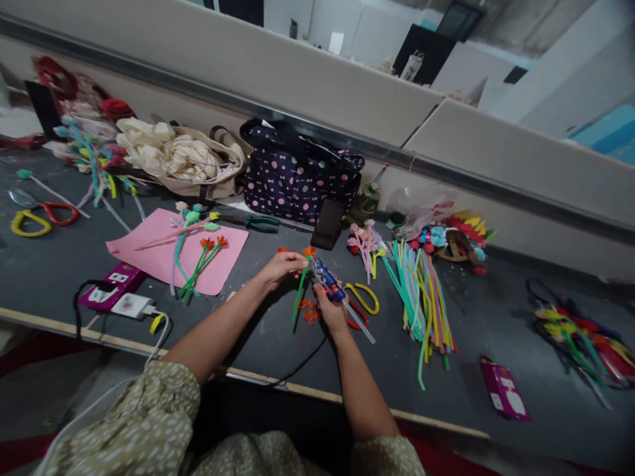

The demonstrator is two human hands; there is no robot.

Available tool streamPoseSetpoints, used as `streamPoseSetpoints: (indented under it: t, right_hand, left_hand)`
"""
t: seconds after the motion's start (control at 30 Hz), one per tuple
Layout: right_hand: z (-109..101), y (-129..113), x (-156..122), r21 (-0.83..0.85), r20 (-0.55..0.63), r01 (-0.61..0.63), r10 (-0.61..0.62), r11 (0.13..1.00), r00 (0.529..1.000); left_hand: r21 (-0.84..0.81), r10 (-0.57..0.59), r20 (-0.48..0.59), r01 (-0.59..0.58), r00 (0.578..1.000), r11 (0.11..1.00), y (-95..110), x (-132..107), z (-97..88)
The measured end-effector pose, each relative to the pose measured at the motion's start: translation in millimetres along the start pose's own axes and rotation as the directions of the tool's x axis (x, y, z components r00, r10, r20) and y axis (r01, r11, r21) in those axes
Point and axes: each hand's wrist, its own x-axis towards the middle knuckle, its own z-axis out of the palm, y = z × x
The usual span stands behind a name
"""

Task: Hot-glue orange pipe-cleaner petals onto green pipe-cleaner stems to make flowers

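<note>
Near the middle of the dark table, my left hand [285, 268] pinches an orange pipe-cleaner flower [309, 252] with a green stem [299, 294] hanging down. My right hand [330, 309] is wrapped round a blue glue gun [327, 279], its nozzle end close to the flower. A clear glue stick [361, 322] sticks out of the gun's back. Below the stem lie loose orange pipe-cleaner pieces [309, 311]. Scissors with yellow and red handles [367, 299] rest just right of my right hand, partly hidden by the gun and the glue stick.
Left of my hands, finished flowers lie on a pink sheet [233, 261]; a purple power strip [114, 284] is nearby. Pipe cleaners [426, 291] are spread to the right. A dark patterned bag [302, 178], phone [328, 225] and pliers [260, 223] stand or lie behind.
</note>
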Motion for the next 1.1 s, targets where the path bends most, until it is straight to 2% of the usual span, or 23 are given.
streamPoseSetpoints:
  t: [0.13,0.33,0.47,0.53,0.63,0.7,0.8,0.9,1.1]
  right_hand:
    - [-1.3,-1.4,1.1,-0.014,0.019,-0.001,0.001,1.0,1.0]
    - [-3.4,-8.0,1.0,-0.082,0.039,0.061,-0.058,0.995,0.998]
    - [-11.7,-14.7,4.3,-0.151,0.084,0.06,-0.048,0.987,0.995]
    - [-18.4,-14.4,9.6,-0.164,0.065,0.021,-0.011,0.986,0.998]
    - [-26.9,-8.8,19.3,-0.15,-0.043,-0.061,0.055,0.987,0.998]
    - [-28.7,-4.1,23.7,-0.162,-0.059,-0.086,0.077,0.983,0.995]
    - [-25.1,1.2,23.8,-0.226,0.03,-0.053,0.062,0.973,0.998]
    - [-18.9,3.6,19.5,-0.333,0.139,0.054,-0.008,0.941,0.99]
    - [-13.5,3.3,15.9,-0.556,0.291,0.238,-0.082,0.796,0.953]
  left_hand:
    - [0.016,0.021,-0.013,-0.02,1.0,1.0,-1.0,0.1,-0.4]
    - [0.027,0.035,-0.022,-0.034,0.999,0.999,-0.3,-0.7,-0.4]
    - [-0.013,0.042,-0.037,-0.043,0.998,0.999,2.4,-0.6,-3.2]
    - [-0.053,0.043,-0.07,-0.047,0.997,0.997,4.6,0.0,-6.2]
    - [-0.111,0.054,-0.122,-0.068,0.991,0.992,8.0,1.3,-10.7]
    - [-0.138,0.061,-0.143,-0.081,0.988,0.987,9.7,2.0,-12.3]
    - [-0.148,0.056,-0.161,-0.08,0.985,0.986,10.9,2.7,-11.5]
    - [-0.136,0.042,-0.173,-0.066,0.984,0.988,10.7,3.2,-8.9]
    - [-0.12,0.055,-0.183,-0.078,0.982,0.99,8.3,5.7,-9.9]
